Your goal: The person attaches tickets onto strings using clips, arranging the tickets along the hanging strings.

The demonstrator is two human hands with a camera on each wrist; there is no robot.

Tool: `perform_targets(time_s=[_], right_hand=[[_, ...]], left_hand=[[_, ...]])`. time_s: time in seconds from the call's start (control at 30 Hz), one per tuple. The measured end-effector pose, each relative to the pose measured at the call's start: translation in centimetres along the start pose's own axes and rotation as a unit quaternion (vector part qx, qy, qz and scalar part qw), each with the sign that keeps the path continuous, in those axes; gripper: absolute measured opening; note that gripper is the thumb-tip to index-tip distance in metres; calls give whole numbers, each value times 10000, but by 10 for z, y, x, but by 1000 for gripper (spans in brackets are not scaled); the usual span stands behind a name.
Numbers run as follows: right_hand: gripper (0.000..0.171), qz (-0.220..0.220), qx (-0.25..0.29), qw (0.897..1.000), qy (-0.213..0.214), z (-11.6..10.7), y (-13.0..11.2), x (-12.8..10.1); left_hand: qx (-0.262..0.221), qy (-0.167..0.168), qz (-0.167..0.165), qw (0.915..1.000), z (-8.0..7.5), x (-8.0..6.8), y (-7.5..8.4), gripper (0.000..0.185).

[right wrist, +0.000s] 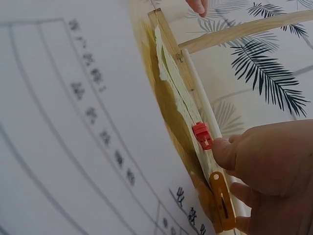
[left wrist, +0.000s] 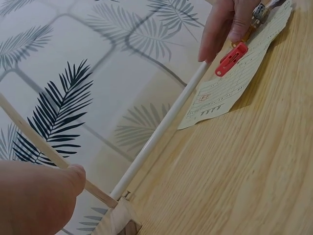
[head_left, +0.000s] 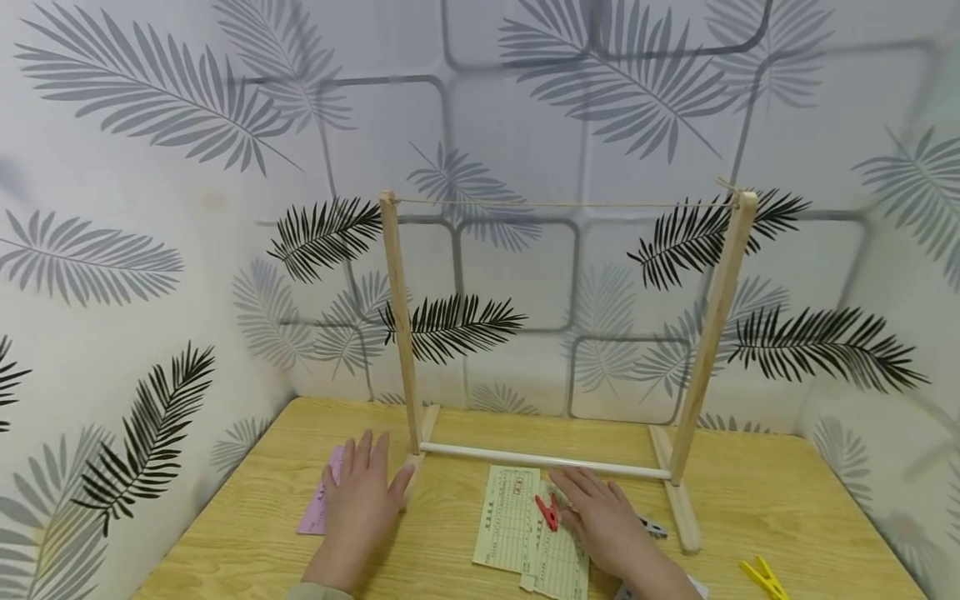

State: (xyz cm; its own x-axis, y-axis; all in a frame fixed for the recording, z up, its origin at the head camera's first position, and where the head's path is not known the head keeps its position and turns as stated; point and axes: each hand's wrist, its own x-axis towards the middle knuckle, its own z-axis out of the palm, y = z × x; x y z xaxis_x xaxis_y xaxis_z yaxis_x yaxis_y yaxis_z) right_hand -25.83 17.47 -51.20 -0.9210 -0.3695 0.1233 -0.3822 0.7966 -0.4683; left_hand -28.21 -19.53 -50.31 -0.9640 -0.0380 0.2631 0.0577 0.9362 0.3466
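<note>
My left hand (head_left: 356,500) has its fingers stretched forward over a pink slip of paper (head_left: 312,517), beside the left foot of a wooden frame. In the left wrist view its thumb overlaps the frame's post. My right hand (head_left: 607,521) hovers with relaxed fingers at the right edge of two pale yellow printed slips (head_left: 500,521). A red clothespin (head_left: 550,513) lies on these slips, just left of the right thumb. An orange clip (right wrist: 222,201) is close under the right fingers in the right wrist view. Neither hand grips anything.
The wooden frame (head_left: 712,350) stands at the back, with a string (head_left: 555,204) across its top and a white rod (head_left: 540,458) low down. A grey clip (head_left: 654,527) and a yellow clothespin (head_left: 765,577) lie at right. White printed paper (right wrist: 73,137) fills much of the right wrist view.
</note>
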Motion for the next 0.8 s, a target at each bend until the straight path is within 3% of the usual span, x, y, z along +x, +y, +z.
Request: perform_targets(time_s=[0.3, 0.57, 0.8], right_hand=[[59, -176, 73, 9998, 25, 3, 2, 3], [56, -475, 2, 9986, 225, 8, 7, 4], [57, -338, 88, 9993, 141, 9, 8, 5]], left_hand=[[-16, 26, -89, 10000, -1, 2, -10, 71], [-100, -178, -268, 9994, -2, 1, -27, 73], [-149, -203, -528, 9983, -3, 1, -37, 70]])
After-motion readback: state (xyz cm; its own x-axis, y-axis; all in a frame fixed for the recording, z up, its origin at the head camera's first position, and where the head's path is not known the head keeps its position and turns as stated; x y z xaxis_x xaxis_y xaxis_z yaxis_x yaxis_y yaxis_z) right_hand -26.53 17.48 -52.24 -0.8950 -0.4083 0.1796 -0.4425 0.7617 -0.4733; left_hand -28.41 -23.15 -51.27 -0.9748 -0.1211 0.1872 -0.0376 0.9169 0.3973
